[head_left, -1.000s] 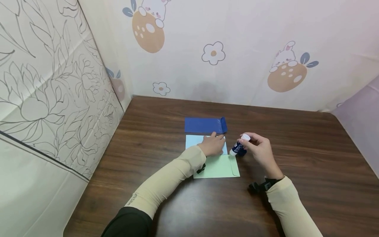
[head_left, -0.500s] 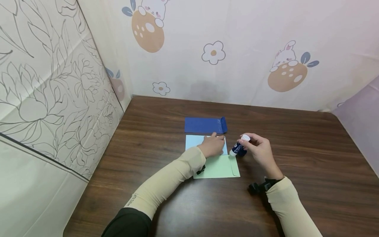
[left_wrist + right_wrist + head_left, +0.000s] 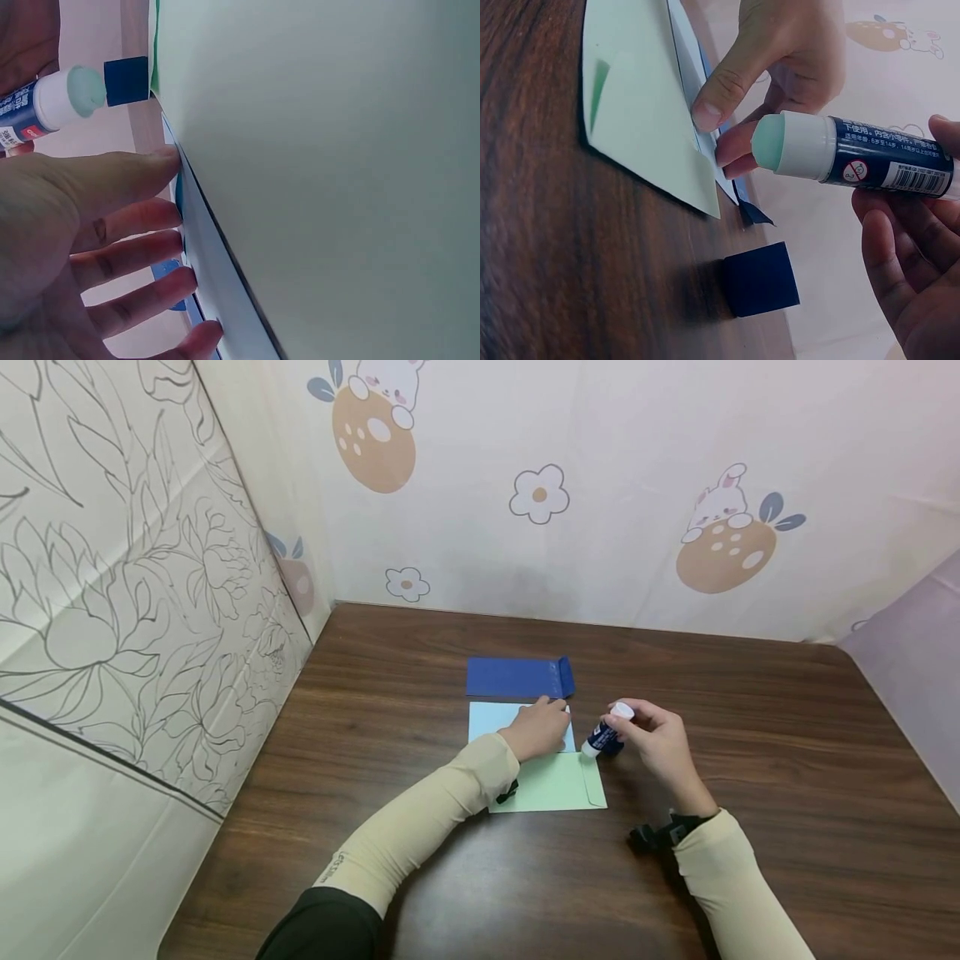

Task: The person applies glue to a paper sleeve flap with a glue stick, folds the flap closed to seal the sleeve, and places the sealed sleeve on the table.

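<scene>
My right hand (image 3: 663,747) holds an uncapped glue stick (image 3: 602,733) between thumb and fingers. Its pale green glue end (image 3: 769,142) shows in the right wrist view, tilted down toward the envelopes. My left hand (image 3: 536,729) rests on a light blue envelope (image 3: 486,718), its fingertips touching the paper and the thumb at the near edge. Nearer to me lies a light green envelope (image 3: 558,785), its flap on the right. The dark blue cap (image 3: 761,281) stands on the table beside the envelopes, partly hidden behind the glue stick in the head view.
A dark blue envelope (image 3: 513,677) with its flap at the right end lies behind the light blue one. All are on a brown wooden table (image 3: 375,710), with a patterned curtain (image 3: 465,527) along its back edge and a flower-drawn panel (image 3: 127,610) at left.
</scene>
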The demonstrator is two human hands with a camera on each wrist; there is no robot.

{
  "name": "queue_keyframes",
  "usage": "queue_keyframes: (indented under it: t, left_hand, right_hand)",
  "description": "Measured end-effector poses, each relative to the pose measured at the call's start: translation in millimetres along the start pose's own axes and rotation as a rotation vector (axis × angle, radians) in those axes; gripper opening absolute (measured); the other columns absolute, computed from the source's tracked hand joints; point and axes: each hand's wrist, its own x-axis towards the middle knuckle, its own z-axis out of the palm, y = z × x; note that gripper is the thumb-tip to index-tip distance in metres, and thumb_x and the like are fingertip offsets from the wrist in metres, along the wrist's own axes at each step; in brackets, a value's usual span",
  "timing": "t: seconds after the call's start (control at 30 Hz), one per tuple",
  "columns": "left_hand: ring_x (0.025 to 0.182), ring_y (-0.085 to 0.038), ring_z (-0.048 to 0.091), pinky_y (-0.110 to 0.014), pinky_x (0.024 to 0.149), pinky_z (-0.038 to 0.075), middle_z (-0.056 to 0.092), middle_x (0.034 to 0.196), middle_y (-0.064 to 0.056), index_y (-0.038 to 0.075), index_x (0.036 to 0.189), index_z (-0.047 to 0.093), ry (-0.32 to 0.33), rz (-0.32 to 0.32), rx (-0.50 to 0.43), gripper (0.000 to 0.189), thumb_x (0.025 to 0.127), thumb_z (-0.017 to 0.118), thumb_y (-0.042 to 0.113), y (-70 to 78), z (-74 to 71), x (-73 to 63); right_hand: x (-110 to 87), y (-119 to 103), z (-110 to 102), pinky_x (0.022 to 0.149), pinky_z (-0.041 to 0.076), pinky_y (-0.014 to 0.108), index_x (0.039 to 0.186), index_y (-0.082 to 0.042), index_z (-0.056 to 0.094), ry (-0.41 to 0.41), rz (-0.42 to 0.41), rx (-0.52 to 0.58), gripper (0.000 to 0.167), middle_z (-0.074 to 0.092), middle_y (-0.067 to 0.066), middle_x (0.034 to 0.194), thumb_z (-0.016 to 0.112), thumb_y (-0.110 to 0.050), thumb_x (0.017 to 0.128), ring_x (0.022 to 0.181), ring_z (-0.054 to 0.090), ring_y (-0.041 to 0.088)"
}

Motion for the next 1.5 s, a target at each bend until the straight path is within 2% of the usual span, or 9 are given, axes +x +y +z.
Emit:
queue_keyframes:
  t: [0.3,0.6,0.83,1.1,1.3,1.5]
  left_hand:
    - [0.098,-0.019,0.057,-0.033,0.072,0.055,0.063,0.116,-0.001,0.016,0.098,0.074,0.061,0.009,-0.014,0.014,0.094,0.065,0.027,-1.1,-2.4,-5.3]
    - [0.104,-0.018,0.059,-0.035,0.075,0.056,0.063,0.118,0.0,0.018,0.111,0.069,0.082,-0.008,0.005,0.021,0.094,0.065,0.029,-0.3,0.1,-6.9]
    - [0.096,-0.017,0.06,-0.034,0.069,0.055,0.064,0.111,0.0,0.021,0.112,0.07,0.095,0.015,0.011,0.02,0.095,0.064,0.028,-0.6,2.9,-6.8]
    - [0.089,-0.015,0.059,-0.028,0.065,0.052,0.064,0.102,0.001,0.02,0.1,0.073,0.13,0.051,0.007,0.013,0.096,0.062,0.025,-4.6,5.9,-7.3]
    - [0.08,-0.012,0.051,-0.023,0.061,0.042,0.061,0.094,0.002,0.02,0.089,0.07,0.142,0.078,-0.006,0.012,0.096,0.061,0.023,-6.6,6.8,-8.6]
    - [0.082,-0.013,0.052,-0.022,0.061,0.04,0.06,0.093,0.003,0.02,0.087,0.068,0.15,0.099,-0.008,0.012,0.097,0.06,0.022,-6.3,7.6,-11.1]
  right_hand:
    - [-0.2,0.8,0.8,0.067,0.053,0.018,0.114,0.009,0.063,-0.004,0.016,-0.015,0.034,0.065,-0.021,0.092,0.068,-0.016,0.092,0.08,0.058,0.005]
    - [-0.3,1.8,1.3,0.066,0.053,0.019,0.114,0.007,0.065,-0.003,0.029,-0.042,0.033,0.064,-0.023,0.091,0.068,-0.018,0.092,0.08,0.057,0.006]
    - [-1.2,2.0,2.3,0.065,0.053,0.018,0.113,0.01,0.063,0.006,0.018,-0.005,0.033,0.064,-0.022,0.091,0.068,-0.014,0.092,0.078,0.057,0.003]
    - [-1.6,3.7,0.1,0.065,0.053,0.018,0.111,0.009,0.064,0.027,0.019,0.037,0.03,0.068,-0.021,0.09,0.068,-0.013,0.091,0.076,0.059,0.003]
    - [-3.2,4.4,-1.5,0.067,0.053,0.017,0.112,0.006,0.065,0.025,0.039,0.025,0.03,0.067,-0.02,0.092,0.068,-0.016,0.092,0.079,0.059,0.004]
    - [-4.3,4.6,-1.8,0.067,0.053,0.017,0.113,0.006,0.064,0.03,0.048,0.018,0.031,0.066,-0.021,0.094,0.068,-0.016,0.092,0.08,0.058,0.004]
